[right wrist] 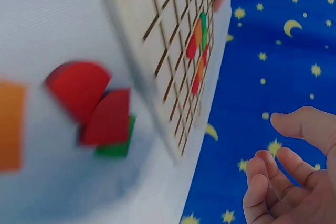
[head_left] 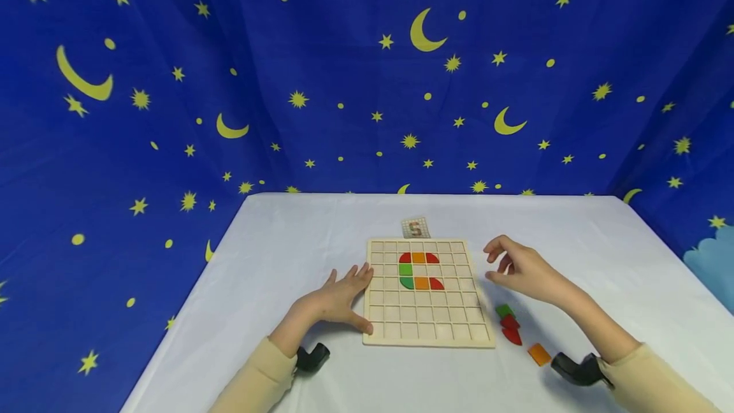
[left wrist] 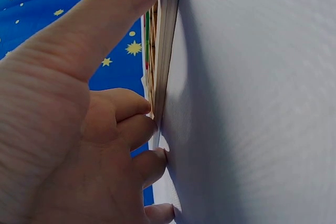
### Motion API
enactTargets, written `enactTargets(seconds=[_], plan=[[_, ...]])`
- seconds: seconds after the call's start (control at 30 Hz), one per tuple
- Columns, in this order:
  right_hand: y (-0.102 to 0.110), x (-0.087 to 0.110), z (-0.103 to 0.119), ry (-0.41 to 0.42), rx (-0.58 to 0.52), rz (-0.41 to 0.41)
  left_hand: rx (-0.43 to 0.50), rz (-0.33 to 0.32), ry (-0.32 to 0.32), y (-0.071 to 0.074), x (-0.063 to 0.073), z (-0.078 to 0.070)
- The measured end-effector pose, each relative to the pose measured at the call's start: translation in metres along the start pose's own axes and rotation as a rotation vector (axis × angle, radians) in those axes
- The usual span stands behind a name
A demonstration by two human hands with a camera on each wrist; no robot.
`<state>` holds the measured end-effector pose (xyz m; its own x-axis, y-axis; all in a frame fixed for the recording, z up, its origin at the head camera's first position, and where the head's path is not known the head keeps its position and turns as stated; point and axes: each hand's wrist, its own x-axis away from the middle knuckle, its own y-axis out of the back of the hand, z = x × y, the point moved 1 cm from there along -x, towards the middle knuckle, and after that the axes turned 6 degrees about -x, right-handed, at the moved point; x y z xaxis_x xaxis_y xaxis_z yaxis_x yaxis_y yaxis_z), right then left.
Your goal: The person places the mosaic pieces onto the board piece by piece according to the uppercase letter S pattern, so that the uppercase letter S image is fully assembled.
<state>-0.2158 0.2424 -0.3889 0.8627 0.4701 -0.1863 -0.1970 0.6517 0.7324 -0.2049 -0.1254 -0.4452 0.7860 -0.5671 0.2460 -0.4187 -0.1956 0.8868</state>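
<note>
A wooden grid board (head_left: pixel 401 333) lies on the table. Red, orange and green tiles (head_left: pixel 421 283) sit in some of its squares, forming a C-like shape. My left hand (head_left: pixel 338 298) rests at the board's left edge, fingers spread, thumb on the near left corner. To the right of the board, my right hand (head_left: pixel 527 269) hovers with loosely bent fingers and nothing between them. Below it on the table lie a green tile (head_left: pixel 504 310), two red quarter-round tiles (head_left: pixel 512 336) that touch or overlap, and an orange square tile (head_left: pixel 539 354).
A small card (head_left: pixel 415 227) with a gridded S-like figure lies just behind the board. White cloth covers the table (head_left: pixel 287 241). A blue curtain (head_left: pixel 344 50) with yellow stars and moons hangs behind and at the sides. Both wrists carry black camera mounts (head_left: pixel 576 369).
</note>
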Motion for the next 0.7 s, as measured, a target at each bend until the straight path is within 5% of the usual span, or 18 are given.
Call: enactTargets(seconds=[0.23,0.5,0.7], plan=[[0.010,0.026,-0.014,-0.096,0.033,-0.022,0.005,-0.002,0.000,0.000,0.000,-0.001],[-0.010,0.040,-0.030,-0.184,-0.025,0.044,0.003,0.002,0.007,0.000,0.000,0.001],[-0.025,0.047,-0.039,-0.150,0.012,0.067,0.005,0.004,0.012,-0.001,-0.001,0.000]])
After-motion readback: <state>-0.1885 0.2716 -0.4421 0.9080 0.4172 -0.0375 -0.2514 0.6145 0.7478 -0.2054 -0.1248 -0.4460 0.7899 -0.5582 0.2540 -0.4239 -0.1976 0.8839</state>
